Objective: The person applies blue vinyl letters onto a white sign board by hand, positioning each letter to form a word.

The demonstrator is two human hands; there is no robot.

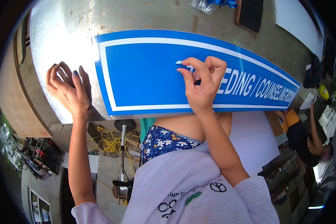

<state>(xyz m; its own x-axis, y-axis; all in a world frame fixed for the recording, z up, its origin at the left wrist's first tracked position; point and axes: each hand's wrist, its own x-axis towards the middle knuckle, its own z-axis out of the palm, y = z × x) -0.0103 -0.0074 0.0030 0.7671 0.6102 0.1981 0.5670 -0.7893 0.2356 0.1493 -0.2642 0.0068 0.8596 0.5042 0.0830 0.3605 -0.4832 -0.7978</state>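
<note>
A long blue sign (145,74) with a white border line lies on the metal table. White letters on its right part read "EDING / COUNSELING ROO", partly covered at their left end by my right hand (203,80). That hand is above the sign, thumb and forefinger in a pinch, with a small white scrap (178,62) at the fingertips. My left hand (68,87) is over the bright bare metal just left of the sign. Its fingers are loosely curled, the thumb stands apart from them, and nothing shows in it.
A phone (250,14) and crumpled clear plastic (204,5) lie at the table's (138,16) far side. A white sheet (300,24) is at the far right. Yellow cord (110,141) is heaped on the floor. Another person (306,140) is at the right.
</note>
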